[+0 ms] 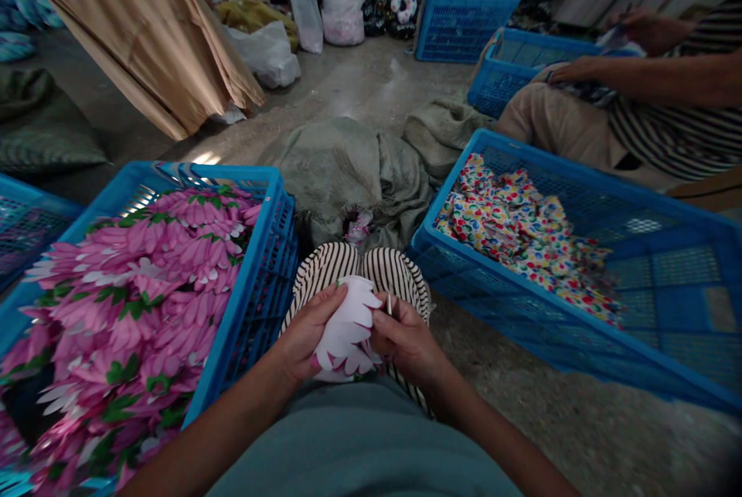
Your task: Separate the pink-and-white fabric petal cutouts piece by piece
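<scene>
Your left hand comes in from the lower left, forearm slanting up and inward, its thumb laid on top of a white petal-edged piece and its fingers curled at the side and beneath. That hand is closed on the piece, which sits over your lap, between your hands. Your right hand mirrors it from the lower right, fingers bent inward, thumb and forefinger drawn together at the piece's scalloped edge. A slim pale object shows by those fingers; you cannot tell what it is. The fingertips under the piece are hidden, and both forearms run out below, partly beside your grey-green top.

Under your hands lie striped trousers. To your left, a blue crate is heaped with pink petal pieces with green tips, its near end cut off by the frame. To your right, another blue crate holds colourful printed cloth. Ahead lies crumpled sacking; beyond the right crate sits a co-worker, cut off at the edge, handling cloth too dim to make out.
</scene>
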{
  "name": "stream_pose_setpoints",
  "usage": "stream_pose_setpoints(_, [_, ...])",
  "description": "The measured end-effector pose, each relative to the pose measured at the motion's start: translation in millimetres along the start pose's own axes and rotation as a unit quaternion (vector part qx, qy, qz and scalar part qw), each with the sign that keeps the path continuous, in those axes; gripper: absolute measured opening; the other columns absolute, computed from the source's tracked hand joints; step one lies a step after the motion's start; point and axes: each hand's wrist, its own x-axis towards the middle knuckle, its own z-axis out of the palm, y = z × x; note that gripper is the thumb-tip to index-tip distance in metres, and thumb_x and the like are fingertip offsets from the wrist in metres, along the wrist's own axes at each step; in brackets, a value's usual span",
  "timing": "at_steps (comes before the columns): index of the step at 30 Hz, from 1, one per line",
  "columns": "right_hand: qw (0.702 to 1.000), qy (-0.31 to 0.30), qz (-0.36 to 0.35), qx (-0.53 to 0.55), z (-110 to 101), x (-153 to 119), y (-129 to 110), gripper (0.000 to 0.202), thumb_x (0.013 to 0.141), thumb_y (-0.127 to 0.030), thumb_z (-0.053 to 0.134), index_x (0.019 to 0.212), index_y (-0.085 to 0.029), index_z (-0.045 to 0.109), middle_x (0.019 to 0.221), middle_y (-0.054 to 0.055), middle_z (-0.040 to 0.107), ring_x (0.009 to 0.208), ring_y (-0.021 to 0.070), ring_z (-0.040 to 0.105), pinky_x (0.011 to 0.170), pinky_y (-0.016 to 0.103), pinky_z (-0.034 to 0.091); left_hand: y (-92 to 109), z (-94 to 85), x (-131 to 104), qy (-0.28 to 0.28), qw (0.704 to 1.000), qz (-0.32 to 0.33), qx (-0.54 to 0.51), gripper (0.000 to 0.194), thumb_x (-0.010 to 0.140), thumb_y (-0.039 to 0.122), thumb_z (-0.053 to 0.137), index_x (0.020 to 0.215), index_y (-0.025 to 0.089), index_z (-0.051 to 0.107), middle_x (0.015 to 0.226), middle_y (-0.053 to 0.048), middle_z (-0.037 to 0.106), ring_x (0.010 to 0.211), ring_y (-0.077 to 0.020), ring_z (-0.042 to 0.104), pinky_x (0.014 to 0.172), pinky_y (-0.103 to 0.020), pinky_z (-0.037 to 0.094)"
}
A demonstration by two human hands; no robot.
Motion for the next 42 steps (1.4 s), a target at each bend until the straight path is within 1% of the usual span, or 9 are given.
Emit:
stream_pose_setpoints(5, [1.0,0.017,-0.001,0.007,4.7,-2.4,-1.6,0.026,0.067,-0.036,0.066,0.077,-0.018,0.052,0.044,-0.009,0.042,0.031,0.0019,0.024,0.031,0.014,0.018,-6.3,-4.1,7.3,0.019,0.989,0.061,0.134,0.027,0.075,0.034,0.055,0.094,0.015,0.052,0.076,-0.004,0.062,0.059,-0.0126,0.057,0.055,-0.023,0.045])
stream_pose_setpoints(8, [0.998,0.058,0.008,0.009,5.0,-2.2,-0.9,0.027,0.066,-0.036,0.067,0.076,-0.018,0.051,0.049,-0.008,0.044,0.034,0.0029,0.029,0.032,0.014,0.023,-7.2,-8.4,5.0,0.108,0.924,0.217,0.296,0.034,0.071,0.032,0.061,0.099,0.017,0.048,0.09,-0.004,0.057,0.081,-0.0144,0.055,0.071,-0.025,0.043])
stream_pose_setpoints(11, [0.997,0.081,0.005,-0.004,3.3,-0.7,2.1,0.025,0.068,-0.037,0.065,0.075,-0.018,0.049,0.05,-0.008,0.042,0.036,0.0035,0.031,0.033,0.014,0.025,-7.0,-9.4,-2.7,0.058,0.873,0.268,0.404,0.029,0.069,0.031,0.061,0.092,0.017,0.05,0.087,-0.003,0.055,0.082,-0.0147,0.052,0.075,-0.025,0.04])
stream_pose_setpoints(14, [0.996,0.08,-0.012,-0.025,2.5,1.4,6.0,0.023,0.073,-0.035,0.061,0.07,-0.018,0.046,0.049,-0.009,0.04,0.035,0.0028,0.029,0.032,0.014,0.022,-8.4,-5.8,-7.5,-0.009,0.881,0.216,0.42,0.02,0.072,0.033,0.058,0.081,0.016,0.051,0.076,0.0,0.054,0.071,-0.0128,0.051,0.068,-0.024,0.04])
stream_pose_setpoints(19, [0.998,0.031,-0.035,-0.03,3.5,3.0,5.8,0.024,0.076,-0.035,0.058,0.067,-0.018,0.043,0.046,-0.009,0.04,0.033,0.0024,0.025,0.033,0.014,0.019,-11.5,-1.7,-3.5,0.036,0.903,0.201,0.379,0.016,0.079,0.03,0.049,0.074,0.016,0.052,0.069,0.002,0.051,0.067,-0.0104,0.048,0.065,-0.022,0.038])
stream_pose_setpoints(25, [0.999,0.044,-0.015,0.013,-0.6,3.1,2.8,0.029,0.072,-0.039,0.061,0.067,-0.02,0.041,0.044,-0.01,0.038,0.03,0.0027,0.024,0.03,0.015,0.018,-17.4,2.0,0.4,0.046,0.979,0.129,0.152,0.014,0.078,0.032,0.05,0.079,0.019,0.045,0.056,0.008,0.044,0.043,-0.0057,0.04,0.045,-0.018,0.033])
stream_pose_setpoints(30, [0.999,-0.006,-0.019,-0.042,-2.8,0.0,9.3,0.028,0.075,-0.041,0.058,0.067,-0.018,0.043,0.047,-0.008,0.04,0.034,0.0033,0.025,0.034,0.016,0.017,-19.0,5.5,4.1,0.043,0.976,0.092,0.192,0.022,0.07,0.027,0.058,0.089,0.018,0.052,0.062,0.005,0.056,0.047,-0.0087,0.051,0.048,-0.021,0.04])
stream_pose_setpoints(35, [0.998,-0.034,-0.027,-0.056,-11.2,-3.2,-1.0,0.028,0.075,-0.041,0.057,0.067,-0.018,0.044,0.051,-0.006,0.042,0.037,0.0043,0.027,0.035,0.018,0.019,-10.2,1.1,10.7,0.057,0.994,0.048,0.076,0.014,0.062,0.02,0.064,0.073,0.015,0.056,0.059,0.003,0.058,0.048,-0.0081,0.051,0.048,-0.019,0.038])
stream_pose_setpoints(42, [0.981,0.03,-0.065,-0.181,-21.6,5.8,-6.3,0.014,0.076,-0.031,0.051,0.074,-0.018,0.046,0.058,-0.006,0.044,0.039,0.0046,0.029,0.036,0.017,0.023,-11.6,-1.4,10.4,0.103,0.966,0.145,0.188,0.016,0.071,0.029,0.055,0.079,0.015,0.054,0.056,0.004,0.054,0.043,-0.0078,0.044,0.044,-0.019,0.033])
